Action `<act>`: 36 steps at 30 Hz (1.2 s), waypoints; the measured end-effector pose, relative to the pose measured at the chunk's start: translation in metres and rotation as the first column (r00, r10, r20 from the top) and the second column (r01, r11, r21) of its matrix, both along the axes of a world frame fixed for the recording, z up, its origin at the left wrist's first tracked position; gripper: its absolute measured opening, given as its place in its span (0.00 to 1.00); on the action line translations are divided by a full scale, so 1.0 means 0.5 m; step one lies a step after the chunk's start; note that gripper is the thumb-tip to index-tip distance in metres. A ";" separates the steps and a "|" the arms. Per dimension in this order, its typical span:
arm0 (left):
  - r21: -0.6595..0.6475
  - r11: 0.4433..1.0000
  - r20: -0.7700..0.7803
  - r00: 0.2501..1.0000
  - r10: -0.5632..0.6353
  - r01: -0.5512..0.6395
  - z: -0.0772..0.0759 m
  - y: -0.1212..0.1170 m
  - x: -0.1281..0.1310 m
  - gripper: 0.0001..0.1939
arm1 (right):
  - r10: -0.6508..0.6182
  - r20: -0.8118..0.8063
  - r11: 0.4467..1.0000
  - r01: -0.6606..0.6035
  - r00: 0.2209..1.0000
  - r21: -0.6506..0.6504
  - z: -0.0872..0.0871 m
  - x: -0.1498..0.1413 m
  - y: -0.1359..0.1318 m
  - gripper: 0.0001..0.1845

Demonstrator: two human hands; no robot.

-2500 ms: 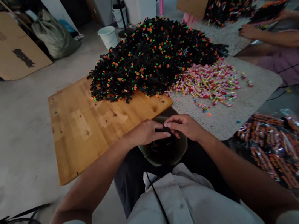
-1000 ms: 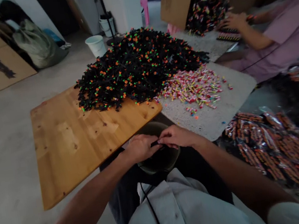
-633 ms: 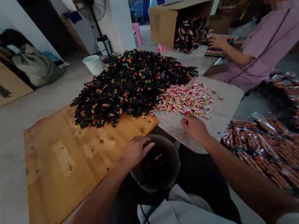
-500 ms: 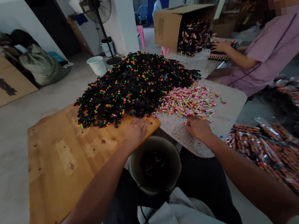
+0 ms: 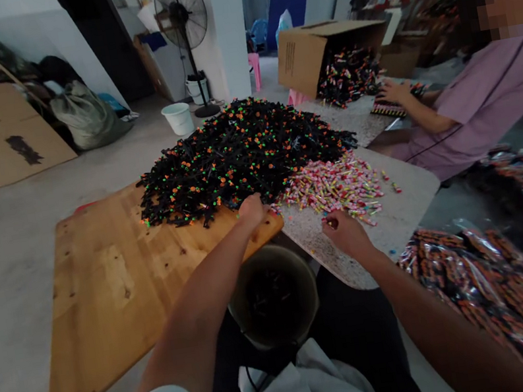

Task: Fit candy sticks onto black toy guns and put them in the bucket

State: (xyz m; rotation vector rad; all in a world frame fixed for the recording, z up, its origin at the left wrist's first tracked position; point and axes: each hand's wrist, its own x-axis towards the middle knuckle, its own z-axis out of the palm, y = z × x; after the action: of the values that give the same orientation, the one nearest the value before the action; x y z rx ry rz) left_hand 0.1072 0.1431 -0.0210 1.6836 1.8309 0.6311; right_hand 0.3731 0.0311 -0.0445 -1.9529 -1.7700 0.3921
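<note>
My left hand (image 5: 251, 210) is at the front edge of a big heap of small black plastic pieces with orange and green tips (image 5: 235, 157). The back of that hand hides its fingers. Close by on the right lies a pile of small pink, red and yellow wrapped tubes (image 5: 332, 185). Just in front of this pile my right hand (image 5: 347, 234) is closed in a pinch, with a bit of something small and dark red at the fingertips, too small to name. Below and between my hands, a bucket (image 5: 238, 293) stands between my legs, with dark pieces inside.
A wooden board (image 5: 120, 280) extends left, and a speckled tabletop (image 5: 396, 220) right. Another person (image 5: 479, 92) sits at the right, hands near a tipped cardboard box (image 5: 299, 62). Bagged goods (image 5: 488, 292) cover the floor at right. A fan (image 5: 181, 15) and white bucket (image 5: 178, 119) stand behind.
My left hand has moved forward and right, from the board's edge to the black heap. My right hand has drawn slightly back from the tube pile. The view has shifted a little.
</note>
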 end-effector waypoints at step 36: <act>-0.094 0.995 0.976 0.192 0.100 -0.045 0.040 -0.341 -0.034 0.25 | 0.272 -0.760 0.947 -0.307 0.591 0.100 0.052 -0.225 -0.156 0.21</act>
State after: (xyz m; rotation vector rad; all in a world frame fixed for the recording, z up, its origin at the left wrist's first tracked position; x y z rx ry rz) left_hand 0.0899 -0.0272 -0.0008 0.6744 0.8676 1.3127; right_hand 0.2604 -0.0470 -0.0184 -1.1767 -1.4579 1.1891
